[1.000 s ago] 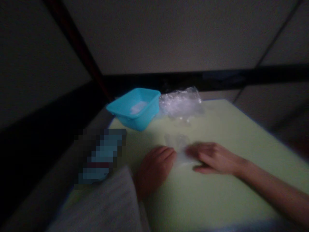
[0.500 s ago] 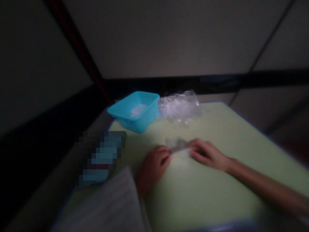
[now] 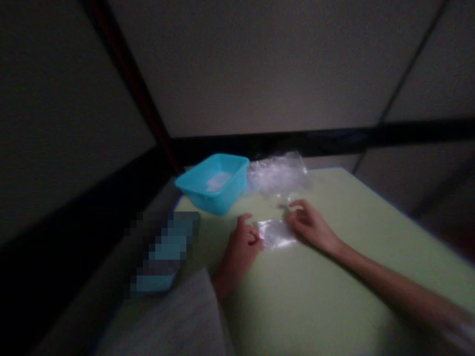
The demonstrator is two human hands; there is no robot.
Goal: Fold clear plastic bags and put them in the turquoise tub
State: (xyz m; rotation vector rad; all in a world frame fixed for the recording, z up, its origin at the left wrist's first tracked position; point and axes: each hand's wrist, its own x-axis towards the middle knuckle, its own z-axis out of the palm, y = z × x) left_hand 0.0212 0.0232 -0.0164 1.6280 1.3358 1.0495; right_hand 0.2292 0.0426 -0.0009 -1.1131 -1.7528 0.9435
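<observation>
A small clear plastic bag point(image 3: 276, 234), shiny with reflections, lies stretched between my two hands above the yellow-green table. My left hand point(image 3: 239, 249) pinches its left edge between thumb and fingers, the index finger raised in a curl. At the bag's right edge, my right hand point(image 3: 311, 227) has its fingers bent and closed on the plastic; the exact grip is blurred. Just past the right fingertips is a small dark spot that I cannot make out.
A turquoise plastic basket point(image 3: 230, 193) with white contents point(image 3: 218, 181) stands at the back left of the table point(image 3: 315, 296). Beside it lies a heap of clear plastic bags point(image 3: 280, 173). A pixelated flat object point(image 3: 166, 254) is at the left edge. Walls rise behind.
The small bag has turned from nearly edge-on to flatter, its face now showing. My right hand has shifted slightly up, and the fingers of both hands have loosened a little. The view has tilted slightly upward.
</observation>
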